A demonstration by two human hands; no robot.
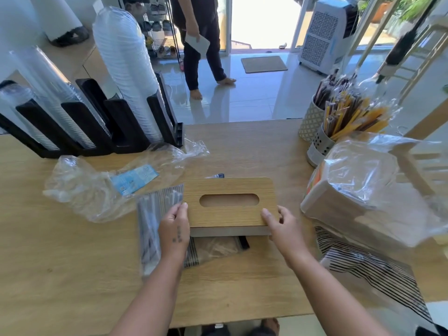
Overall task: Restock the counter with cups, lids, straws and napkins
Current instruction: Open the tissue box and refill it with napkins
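Centred on the pale wood counter (72, 263): napkin box (228, 214), flat wood-grain lid with an oval slot over a grey base. Pinched at its near corners by left hand (174, 226) and right hand (283, 226) (thumbs on top, fingers curled). Crinkled clear plastic bag (80, 190) alongside.

Both bare forearms stretch up from 6 o'clock and converge, the left slanting toward 1 o'clock, the right toward 11. The left hand (174, 226), back upward, pinches the wooden lid (228, 185) at its 9 o'clock end. The right hand (283, 226) pinches the 3 o'clock end, thumb on top, fingers curled.
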